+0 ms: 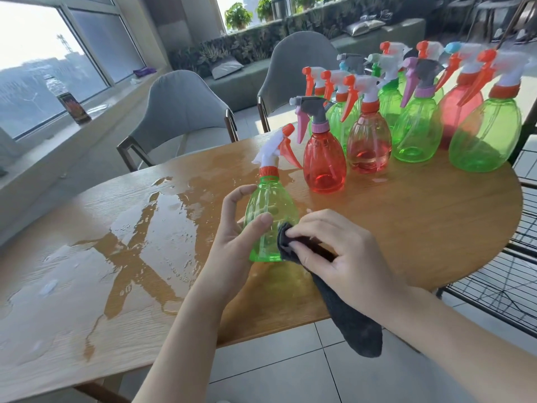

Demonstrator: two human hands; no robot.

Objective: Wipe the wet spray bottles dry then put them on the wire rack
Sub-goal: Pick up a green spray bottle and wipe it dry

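My left hand [232, 228] grips a green spray bottle [270, 210] with a white head and orange trigger, held just above the wooden table [406, 228]. My right hand [334, 245] pinches a dark grey cloth [348, 312] and presses it against the bottle's lower right side; the rest of the cloth hangs down over the table edge. Several more green and red spray bottles [406, 120] stand grouped at the table's far right. A black wire rack [511, 271] stands low at the right, beside the table.
A wide puddle of water [130, 251] spreads over the left half of the table. Two grey chairs [186, 112] stand behind the table. A dark bottle [71, 100] stands on the window sill at the left.
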